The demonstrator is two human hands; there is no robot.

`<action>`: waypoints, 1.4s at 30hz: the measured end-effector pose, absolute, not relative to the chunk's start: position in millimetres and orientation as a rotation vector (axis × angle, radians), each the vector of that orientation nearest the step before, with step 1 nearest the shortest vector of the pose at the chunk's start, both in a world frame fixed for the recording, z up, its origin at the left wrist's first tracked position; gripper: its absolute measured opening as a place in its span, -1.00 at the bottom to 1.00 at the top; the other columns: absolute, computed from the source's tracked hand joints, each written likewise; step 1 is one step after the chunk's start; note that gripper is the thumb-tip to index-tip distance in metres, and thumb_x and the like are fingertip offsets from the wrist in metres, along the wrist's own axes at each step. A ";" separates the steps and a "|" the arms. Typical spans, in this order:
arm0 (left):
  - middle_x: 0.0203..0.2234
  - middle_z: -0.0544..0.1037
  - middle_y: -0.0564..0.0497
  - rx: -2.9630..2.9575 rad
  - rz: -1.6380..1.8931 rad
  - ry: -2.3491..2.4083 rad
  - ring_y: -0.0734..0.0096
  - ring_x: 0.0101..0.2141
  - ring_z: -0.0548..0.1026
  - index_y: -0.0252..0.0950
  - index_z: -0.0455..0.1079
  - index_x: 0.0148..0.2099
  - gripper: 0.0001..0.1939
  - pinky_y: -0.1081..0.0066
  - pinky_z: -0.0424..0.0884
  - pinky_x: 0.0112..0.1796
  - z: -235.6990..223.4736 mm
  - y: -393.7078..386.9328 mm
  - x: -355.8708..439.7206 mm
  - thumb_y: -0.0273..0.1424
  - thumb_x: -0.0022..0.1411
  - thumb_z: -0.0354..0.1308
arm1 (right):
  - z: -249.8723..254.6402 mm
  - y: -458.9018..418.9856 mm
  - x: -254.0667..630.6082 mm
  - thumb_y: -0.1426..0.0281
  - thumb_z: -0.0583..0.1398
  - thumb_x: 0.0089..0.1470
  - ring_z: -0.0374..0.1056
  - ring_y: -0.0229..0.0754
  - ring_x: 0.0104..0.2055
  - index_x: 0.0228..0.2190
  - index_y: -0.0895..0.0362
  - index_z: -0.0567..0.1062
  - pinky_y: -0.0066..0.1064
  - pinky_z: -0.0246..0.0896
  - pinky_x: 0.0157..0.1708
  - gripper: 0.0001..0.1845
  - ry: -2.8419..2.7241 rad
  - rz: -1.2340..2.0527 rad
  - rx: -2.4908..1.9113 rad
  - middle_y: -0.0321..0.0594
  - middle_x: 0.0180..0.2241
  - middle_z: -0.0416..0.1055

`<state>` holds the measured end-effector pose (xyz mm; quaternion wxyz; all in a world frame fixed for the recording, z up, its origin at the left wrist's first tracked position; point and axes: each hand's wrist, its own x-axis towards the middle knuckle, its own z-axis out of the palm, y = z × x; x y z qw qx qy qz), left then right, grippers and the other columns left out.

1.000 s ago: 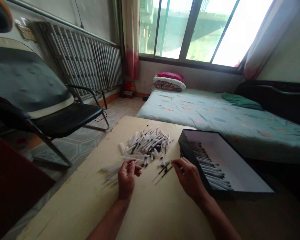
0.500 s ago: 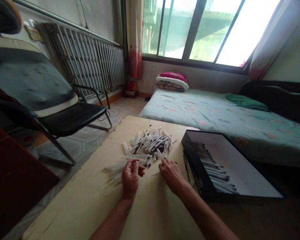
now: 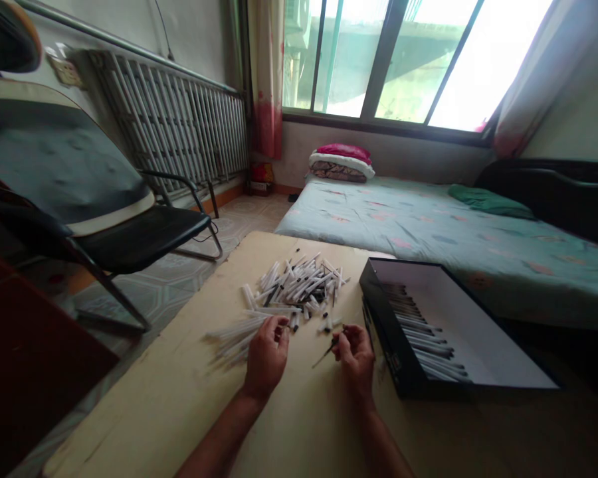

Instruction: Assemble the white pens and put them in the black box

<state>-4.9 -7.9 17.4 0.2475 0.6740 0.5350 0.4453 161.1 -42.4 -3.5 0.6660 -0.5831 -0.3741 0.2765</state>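
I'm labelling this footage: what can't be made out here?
All in the head view:
Whatever the left hand may hold: hidden by its curled fingers.
Full length of the thin dark stick: partly covered by the right hand.
Marking on the black box: too small and blurred.
Left part of the chair: cut off by the left edge.

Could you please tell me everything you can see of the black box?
The black box is a shallow, open-topped rectangle, dark outside and pale inside, perhaps stiff card. A small marking on its left outer wall is too blurred to read. It sits at the right of the table, tilted in view. Slim pen-like pieces lie in a row inside, along its left side. The right hand is beside it, seemingly not touching.
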 end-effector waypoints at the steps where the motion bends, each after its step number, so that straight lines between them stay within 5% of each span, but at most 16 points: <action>1: -0.30 0.51 -0.10 1.943 1.142 1.472 0.27 -0.30 0.48 -0.29 0.36 -0.19 -0.82 0.30 0.38 -0.24 21.3 -5.4 -5.8 -0.44 0.15 0.00 | -8.6 -43.1 159.6 0.23 0.18 -0.07 0.26 -0.33 -0.57 -0.34 0.15 0.31 -0.51 0.16 -0.58 -0.71 -0.761 0.708 -1.277 -0.30 -0.48 0.36; 9: -0.30 0.50 -0.18 2.390 0.624 1.648 0.13 -0.14 0.36 -0.34 0.44 -0.25 -0.79 0.20 0.23 -0.09 39.2 44.5 -12.3 -0.56 0.10 0.00 | -19.7 -39.3 163.7 0.26 0.26 -0.16 0.25 -0.38 -0.62 -0.38 0.15 0.33 -0.56 0.14 -0.63 -0.68 -0.586 0.842 -1.179 -0.35 -0.52 0.39; 15: -0.45 0.49 -0.12 2.353 0.631 1.607 0.15 -0.22 0.39 -0.27 0.39 -0.49 -0.87 0.26 0.26 -0.16 40.9 63.1 -7.9 -0.57 0.01 0.09 | -17.5 -38.5 162.0 0.15 0.21 -0.07 0.26 -0.37 -0.64 -0.46 0.17 0.31 -0.56 0.15 -0.66 -0.67 -0.632 0.820 -1.133 -0.34 -0.53 0.37; 21: -0.37 0.48 -0.16 2.327 0.783 1.524 0.15 -0.19 0.39 -0.25 0.37 -0.46 -0.85 0.28 0.25 -0.14 48.6 61.7 -10.0 -0.58 0.03 0.06 | -15.0 -40.2 161.9 0.13 0.17 -0.01 0.30 -0.34 -0.59 -0.46 0.19 0.35 -0.51 0.21 -0.59 -0.66 -0.639 0.818 -1.170 -0.30 -0.51 0.38; 26: -0.45 0.48 -0.02 1.537 1.342 1.259 0.35 -0.39 0.44 -0.27 0.32 -0.35 -0.97 0.38 0.37 -0.31 57.6 40.8 -10.8 -0.43 0.09 0.11 | -12.6 -43.9 161.8 0.14 0.15 0.02 0.21 -0.35 -0.61 -0.43 0.21 0.41 -0.54 0.12 -0.58 -0.65 -0.746 0.656 -1.235 -0.38 -0.64 0.27; 31: -0.49 0.52 0.03 0.468 1.293 0.895 0.58 -0.55 0.46 -0.34 0.32 -0.25 -0.87 0.58 0.41 -0.48 40.3 -1.9 -1.1 -0.58 0.10 0.10 | 3.8 -56.8 152.1 0.16 0.04 0.14 0.20 -0.34 -0.60 -0.41 0.17 0.35 -0.52 0.13 -0.55 -0.68 -0.845 0.497 -1.260 -0.40 -0.65 0.25; 42: -0.49 0.57 -0.04 0.229 1.272 0.822 0.50 -0.54 0.53 -0.36 0.35 -0.29 -0.92 0.53 0.49 -0.48 20.1 -24.2 6.6 -0.58 0.13 0.11 | 31.2 -83.7 133.1 0.29 0.00 0.20 0.33 -0.28 -0.47 -0.29 0.14 0.32 -0.41 0.22 -0.39 -0.80 -0.982 0.253 -1.162 -0.29 -0.50 0.35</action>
